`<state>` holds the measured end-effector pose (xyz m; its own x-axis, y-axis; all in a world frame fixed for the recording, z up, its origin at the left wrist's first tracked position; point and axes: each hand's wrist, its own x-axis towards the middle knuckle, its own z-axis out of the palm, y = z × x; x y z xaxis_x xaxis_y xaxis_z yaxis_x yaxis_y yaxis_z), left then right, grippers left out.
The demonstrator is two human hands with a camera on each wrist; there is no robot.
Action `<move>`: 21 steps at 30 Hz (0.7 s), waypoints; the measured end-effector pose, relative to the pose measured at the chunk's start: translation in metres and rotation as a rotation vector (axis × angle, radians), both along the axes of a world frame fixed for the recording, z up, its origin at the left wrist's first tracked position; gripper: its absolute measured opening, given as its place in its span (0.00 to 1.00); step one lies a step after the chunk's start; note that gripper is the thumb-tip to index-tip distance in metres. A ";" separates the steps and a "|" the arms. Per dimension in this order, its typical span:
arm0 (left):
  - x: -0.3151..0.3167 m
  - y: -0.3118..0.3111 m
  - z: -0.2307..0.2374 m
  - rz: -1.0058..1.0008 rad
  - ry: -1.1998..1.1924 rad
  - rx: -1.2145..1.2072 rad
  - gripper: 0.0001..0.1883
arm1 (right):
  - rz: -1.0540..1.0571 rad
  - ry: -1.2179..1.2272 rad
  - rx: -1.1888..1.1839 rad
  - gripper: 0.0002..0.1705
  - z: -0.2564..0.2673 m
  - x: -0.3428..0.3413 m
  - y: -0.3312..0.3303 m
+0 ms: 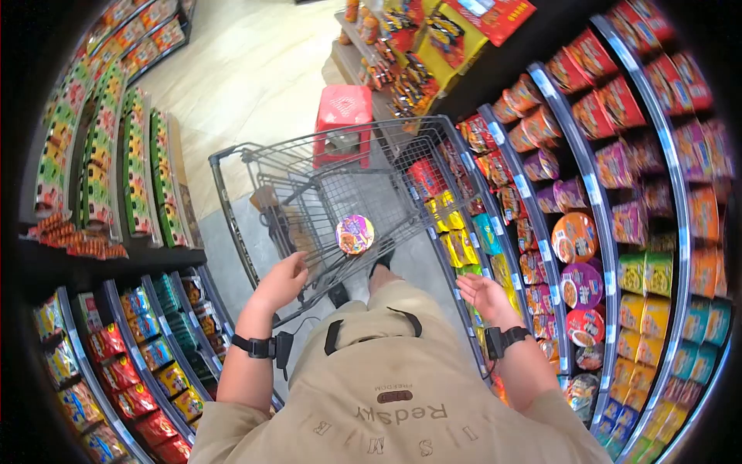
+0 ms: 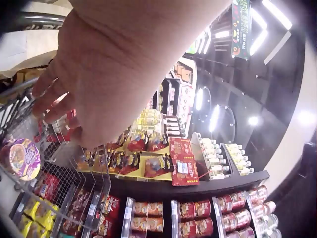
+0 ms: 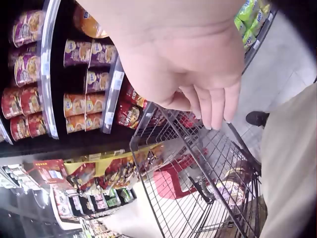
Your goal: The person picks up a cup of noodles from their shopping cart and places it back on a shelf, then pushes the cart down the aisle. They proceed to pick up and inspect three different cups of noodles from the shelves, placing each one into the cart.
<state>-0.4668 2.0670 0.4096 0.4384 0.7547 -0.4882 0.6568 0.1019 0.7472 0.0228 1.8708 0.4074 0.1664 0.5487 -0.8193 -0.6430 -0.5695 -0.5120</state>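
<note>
Inside the cart (image 1: 234, 224) sat the purple-lidded tub (image 1: 355, 234); your left hand (image 1: 280, 282) and right hand (image 1: 491, 300) were unclenched, empty; it seemed light, stiff but crushable, best taken gently around its side.

A red stool (image 1: 344, 105) stands between stocked shelves (image 1: 592, 182).

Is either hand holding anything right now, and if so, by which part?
Nothing is held. The left hand and right hand are both empty; the round purple-and-white tub sits in the dark wire shopping cart.
</note>
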 end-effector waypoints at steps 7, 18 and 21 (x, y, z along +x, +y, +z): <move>0.059 0.009 0.029 -0.168 -0.070 0.024 0.26 | -0.181 -0.033 0.104 0.24 -0.009 0.011 -0.078; 0.231 -0.040 0.080 -0.440 -0.008 0.198 0.26 | -0.470 -0.035 0.173 0.22 -0.017 0.069 -0.266; 0.285 -0.070 0.081 -0.493 0.020 0.184 0.27 | -0.599 -0.019 0.228 0.21 -0.016 0.086 -0.329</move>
<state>-0.1818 1.9968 0.4911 0.7549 0.5353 -0.3789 0.6081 -0.3551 0.7100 0.1092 1.5419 0.3912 0.5117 0.5163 -0.6867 -0.8057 0.0108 -0.5922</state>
